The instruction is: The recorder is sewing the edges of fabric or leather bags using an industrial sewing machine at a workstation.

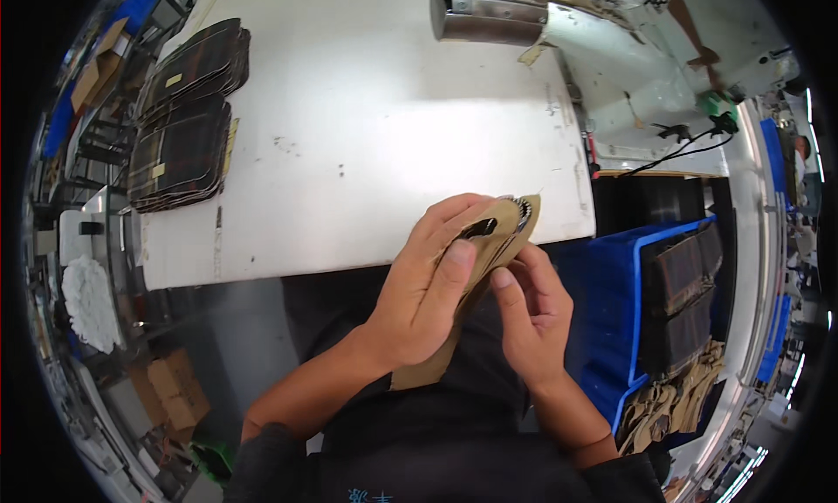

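In front of me, over the table's near edge, I hold a folded tan fabric piece (499,241) with rounded ends and a dark opening near the top. A black-and-white patterned edge shows between its layers. My left hand (428,285) wraps round it from the left, thumb pressed on the near face beside the opening. My right hand (534,315) is at its right edge, fingers curled and thumb up against the cloth. A tan tail of the piece hangs below my left palm. The fingers behind the fabric are partly hidden.
The white table (349,154) carries two stacks of dark plaid fabric panels (183,145) at left. A machine with a brown cylindrical part (489,23) stands at the far right. To my right, a blue bin (611,320) holds dark plaid pieces (685,285) and tan pieces (668,407).
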### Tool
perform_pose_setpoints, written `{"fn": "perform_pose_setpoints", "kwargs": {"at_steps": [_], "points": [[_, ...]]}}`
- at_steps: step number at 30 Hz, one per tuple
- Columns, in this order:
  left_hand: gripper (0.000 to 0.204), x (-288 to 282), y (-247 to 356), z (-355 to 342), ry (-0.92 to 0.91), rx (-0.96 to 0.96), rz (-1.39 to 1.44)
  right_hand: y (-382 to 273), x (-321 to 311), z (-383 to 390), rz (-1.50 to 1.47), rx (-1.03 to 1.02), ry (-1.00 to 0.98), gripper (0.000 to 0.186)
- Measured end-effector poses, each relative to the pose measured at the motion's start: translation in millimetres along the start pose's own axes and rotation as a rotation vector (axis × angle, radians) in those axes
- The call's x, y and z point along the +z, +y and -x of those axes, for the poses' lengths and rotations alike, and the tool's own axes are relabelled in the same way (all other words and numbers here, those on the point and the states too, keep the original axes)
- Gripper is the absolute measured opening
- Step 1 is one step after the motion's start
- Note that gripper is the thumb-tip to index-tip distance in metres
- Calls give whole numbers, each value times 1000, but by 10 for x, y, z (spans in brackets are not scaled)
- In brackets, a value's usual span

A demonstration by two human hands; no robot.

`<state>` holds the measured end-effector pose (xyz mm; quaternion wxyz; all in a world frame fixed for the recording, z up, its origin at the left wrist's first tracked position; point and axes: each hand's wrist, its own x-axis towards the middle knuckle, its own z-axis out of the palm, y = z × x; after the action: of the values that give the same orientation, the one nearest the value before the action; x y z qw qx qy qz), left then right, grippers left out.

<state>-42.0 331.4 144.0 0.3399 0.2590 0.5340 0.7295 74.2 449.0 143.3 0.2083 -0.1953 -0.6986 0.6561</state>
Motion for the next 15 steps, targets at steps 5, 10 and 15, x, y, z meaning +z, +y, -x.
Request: {"fn": "perform_pose_setpoints", "kwargs": {"at_steps": [5, 10, 15], "points": [[40, -38, 76, -140, 79, 335, -462, -110, 161, 75, -273, 104, 33, 49], [38, -92, 62, -84, 104, 175, -390, 21, 179, 144, -113, 99, 61, 41], [32, 14, 230, -39, 299, 210, -486, -193, 98, 131, -414, 123, -80, 16]]}}
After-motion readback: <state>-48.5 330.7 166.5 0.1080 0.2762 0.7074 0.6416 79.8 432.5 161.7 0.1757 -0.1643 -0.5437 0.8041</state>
